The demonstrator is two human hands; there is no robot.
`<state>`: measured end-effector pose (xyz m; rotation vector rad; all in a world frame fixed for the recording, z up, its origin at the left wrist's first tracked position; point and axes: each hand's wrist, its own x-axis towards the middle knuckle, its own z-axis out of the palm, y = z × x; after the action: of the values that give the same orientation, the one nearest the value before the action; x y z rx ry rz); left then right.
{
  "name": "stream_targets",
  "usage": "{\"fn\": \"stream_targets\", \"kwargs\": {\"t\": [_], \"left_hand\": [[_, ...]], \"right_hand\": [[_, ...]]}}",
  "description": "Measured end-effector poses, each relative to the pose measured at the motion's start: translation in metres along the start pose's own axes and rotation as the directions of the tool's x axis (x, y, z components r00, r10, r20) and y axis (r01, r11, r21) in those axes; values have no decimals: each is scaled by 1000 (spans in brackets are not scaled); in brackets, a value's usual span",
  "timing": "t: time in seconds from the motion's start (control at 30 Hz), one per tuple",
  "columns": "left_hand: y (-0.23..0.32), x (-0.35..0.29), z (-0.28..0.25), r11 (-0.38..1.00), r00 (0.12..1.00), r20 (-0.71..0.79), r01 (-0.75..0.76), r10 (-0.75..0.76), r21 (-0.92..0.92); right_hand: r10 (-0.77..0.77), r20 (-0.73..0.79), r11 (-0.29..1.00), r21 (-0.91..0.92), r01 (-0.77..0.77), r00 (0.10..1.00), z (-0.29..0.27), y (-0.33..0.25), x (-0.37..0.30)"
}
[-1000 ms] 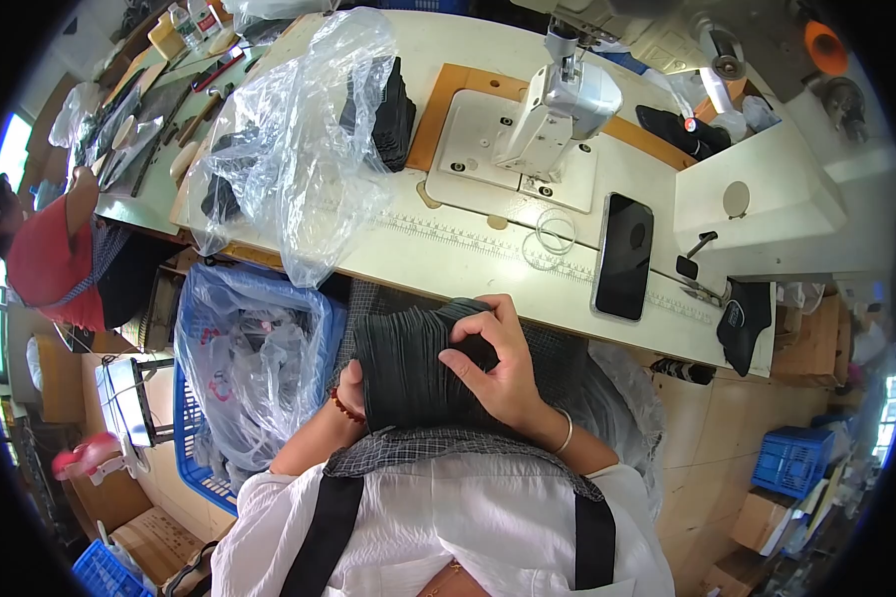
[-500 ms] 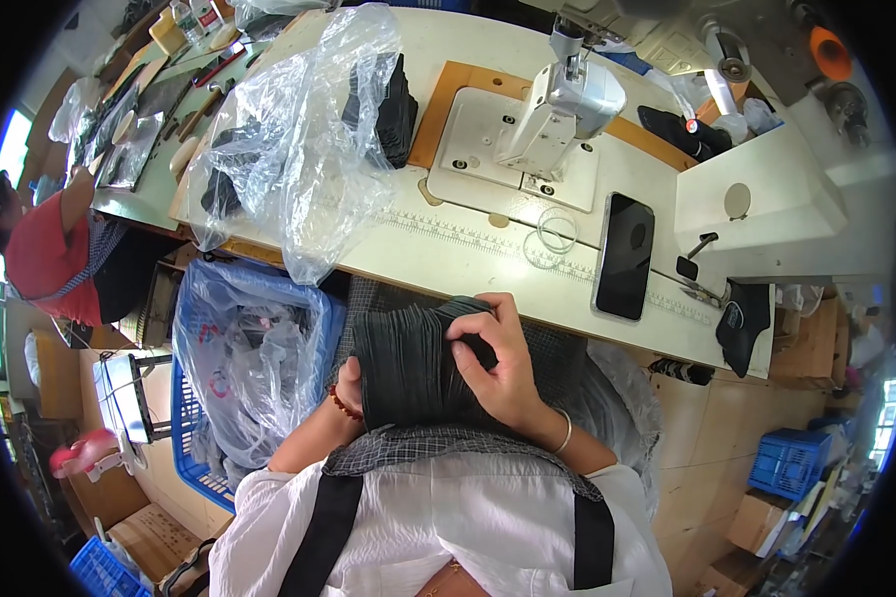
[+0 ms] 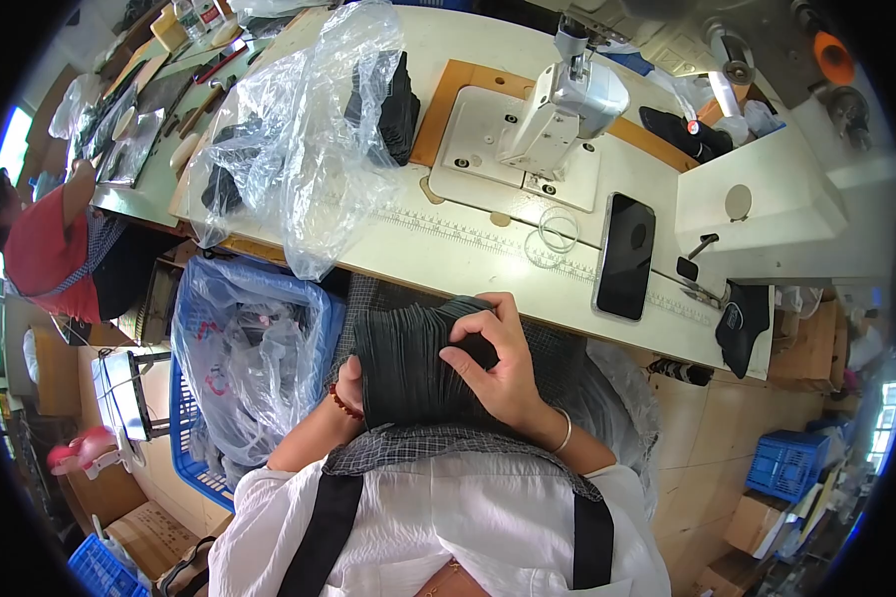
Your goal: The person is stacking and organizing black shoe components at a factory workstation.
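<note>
— Black stack of thin pieces, packed face to face. Location?

— Held over the lap, against the dark checked cloth. Just short of the front edge of the tabletop.

— Left grip?

— Closed on the left end of the stack, thumb in sight. Can't see the rest, hidden by the pieces. Beaded bracelet at the wrist.

— Right grip?

— Curled around the right end, forefinger bent, thumb pointing in at the pieces. Dark gap between thumb and forefinger. Can't tell if separating a single piece. Pale bangle at the wrist.

— On the tabletop?

— Pale machine head toward the back. Phone to the right of it and nearer, dark screen up. Black cut piece at the right front corner. Crumpled clear bag on the left, partly over a second black stack.

— Around it?

— Blue basket at lower left, lined with clear plastic. Beyond, co-worker in a red top beside a green tabletop. Far right, blue crate near cardboard boxes.
</note>
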<state>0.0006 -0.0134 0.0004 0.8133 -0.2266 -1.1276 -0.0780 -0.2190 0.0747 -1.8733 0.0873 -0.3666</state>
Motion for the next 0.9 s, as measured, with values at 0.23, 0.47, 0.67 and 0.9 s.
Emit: {"fn": "stream_targets", "kwargs": {"t": [0.23,0.47,0.67,0.9], "left_hand": [[6,-4,6,999,998,-55,27,-24,36],[-6,2,-3,967,999,-25,-50,45,-248],[-7,5,-5,974,998,3,-57,59,-221],[-31,9,-29,974,987,46,-143,154,-177]], "right_hand": [[-59,-54,998,-25,58,997,1,-10,4],[-78,17,996,-33,78,997,2,-9,4],[-46,15,999,-22,46,999,1,-9,2],[-115,0,991,-67,115,993,1,-10,3]]}}
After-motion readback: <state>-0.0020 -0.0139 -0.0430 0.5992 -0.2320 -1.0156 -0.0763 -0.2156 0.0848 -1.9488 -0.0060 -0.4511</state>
